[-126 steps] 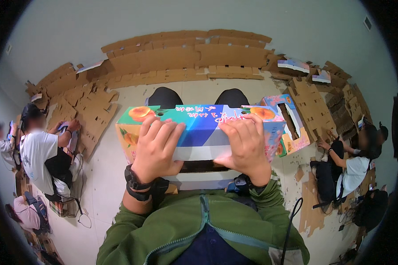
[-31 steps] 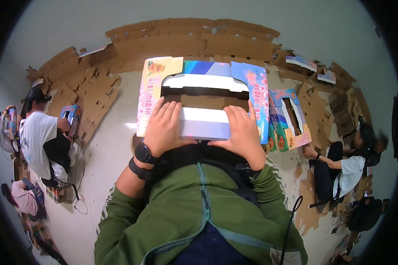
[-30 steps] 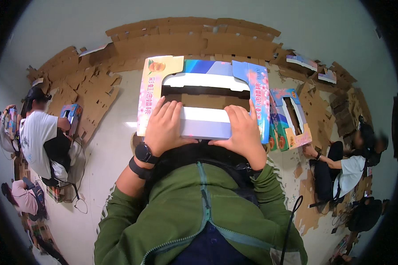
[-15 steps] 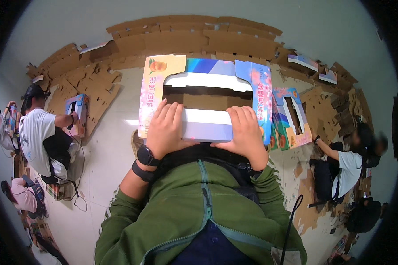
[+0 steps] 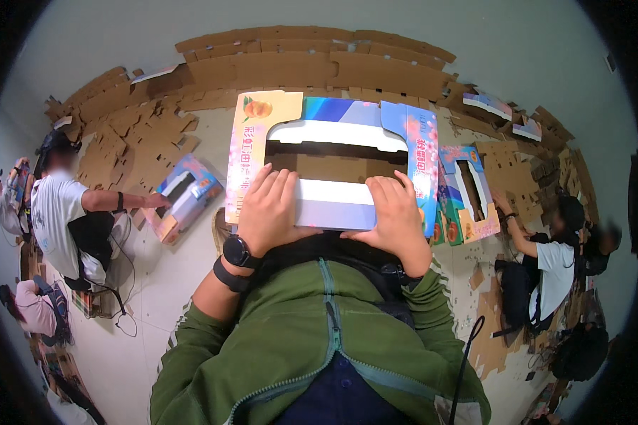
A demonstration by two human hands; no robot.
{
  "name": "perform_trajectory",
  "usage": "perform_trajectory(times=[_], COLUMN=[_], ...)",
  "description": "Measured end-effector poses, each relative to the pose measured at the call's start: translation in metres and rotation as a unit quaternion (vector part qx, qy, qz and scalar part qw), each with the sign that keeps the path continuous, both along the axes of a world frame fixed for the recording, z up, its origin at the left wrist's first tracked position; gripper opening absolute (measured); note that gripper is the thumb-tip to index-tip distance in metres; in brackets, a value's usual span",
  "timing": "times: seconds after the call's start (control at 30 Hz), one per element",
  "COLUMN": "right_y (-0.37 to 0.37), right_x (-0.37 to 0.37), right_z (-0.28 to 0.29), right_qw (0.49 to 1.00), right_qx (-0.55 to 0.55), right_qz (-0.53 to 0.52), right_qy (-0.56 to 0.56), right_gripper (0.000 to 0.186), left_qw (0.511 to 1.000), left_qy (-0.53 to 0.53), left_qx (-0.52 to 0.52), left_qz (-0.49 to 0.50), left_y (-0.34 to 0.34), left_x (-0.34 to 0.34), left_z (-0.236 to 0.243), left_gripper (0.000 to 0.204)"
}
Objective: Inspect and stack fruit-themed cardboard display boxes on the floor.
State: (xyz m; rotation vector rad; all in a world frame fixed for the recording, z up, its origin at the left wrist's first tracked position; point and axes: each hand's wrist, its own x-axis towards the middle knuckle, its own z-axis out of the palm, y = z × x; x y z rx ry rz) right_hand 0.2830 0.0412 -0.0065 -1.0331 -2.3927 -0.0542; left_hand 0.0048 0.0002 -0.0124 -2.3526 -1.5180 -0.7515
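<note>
In front of my body is a colourful printed cardboard fruit box (image 5: 249, 159), with peach pictures and a wide cut-out window in its top. The brown inside shows through the window. My left hand (image 5: 268, 211) grips the near edge left of centre, fingers over the white and lilac near flap (image 5: 334, 204) and thumb along the front. At the right end of the same flap, my right hand (image 5: 397, 216) has a matching grip. Both thumbs point inward toward each other. The box's underside is hidden.
Flattened brown cardboard (image 5: 131, 142) covers floor to the left and back. One person (image 5: 67, 205) at left reaches into a similar printed box (image 5: 184, 197). Another person (image 5: 556, 262) at right sits near more printed boxes (image 5: 471, 191). A low cardboard barrier (image 5: 298, 67) lines the wall.
The box at left has moved right, nearer to me, with that person's arm stretched after it. My hands keep their hold on my box, which barely shifts.
</note>
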Motion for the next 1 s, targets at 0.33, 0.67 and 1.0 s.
perform_trajectory(times=[0.33, 0.67, 1.0], right_y=[-0.004, 0.000, 0.008], right_x=[0.000, -0.004, -0.004], right_z=[0.006, 0.012, 0.006], right_qw=[0.999, 0.997, 0.988], right_qx=[-0.006, -0.007, 0.020], right_qz=[-0.015, -0.062, -0.142], right_qy=[0.029, 0.044, 0.050], right_gripper=[0.098, 0.096, 0.100], left_qw=[1.000, 0.999, 0.998], left_qy=[-0.008, -0.048, -0.039], left_qx=[-0.021, 0.004, -0.023], left_qz=[0.000, 0.011, 0.047], left_y=[-0.002, -0.015, -0.015], left_x=[0.002, -0.005, -0.023], left_z=[0.002, -0.012, -0.023], left_gripper=[0.114, 0.093, 0.093])
